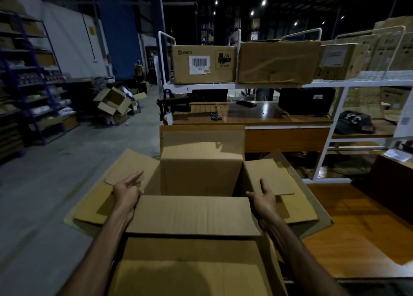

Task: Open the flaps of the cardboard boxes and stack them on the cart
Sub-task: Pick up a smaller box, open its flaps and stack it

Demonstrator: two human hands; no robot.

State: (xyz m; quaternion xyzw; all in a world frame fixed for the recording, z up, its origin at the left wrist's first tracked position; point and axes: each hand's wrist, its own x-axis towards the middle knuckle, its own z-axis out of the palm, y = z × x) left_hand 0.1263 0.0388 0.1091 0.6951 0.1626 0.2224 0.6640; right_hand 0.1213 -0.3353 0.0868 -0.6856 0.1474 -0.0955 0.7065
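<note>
An open cardboard box (201,175) stands right in front of me with all its top flaps spread outward. It sits on top of another open box whose wider flaps (93,210) show beneath it. My left hand (127,190) is at the box's near left corner, fingers loosely extended over the left flap. My right hand (262,195) is at the near right corner, fingers straight, touching the right flap. The near flap (192,215) lies folded toward me between my forearms. The cart under the boxes is hidden.
A wooden desk (245,114) with a white metal shelf frame stands behind the boxes, carrying closed cartons (203,64) on top. A second wooden tabletop (357,224) lies to the right. Storage racks (29,83) and a heap of open boxes (114,104) line the left side of the concrete floor.
</note>
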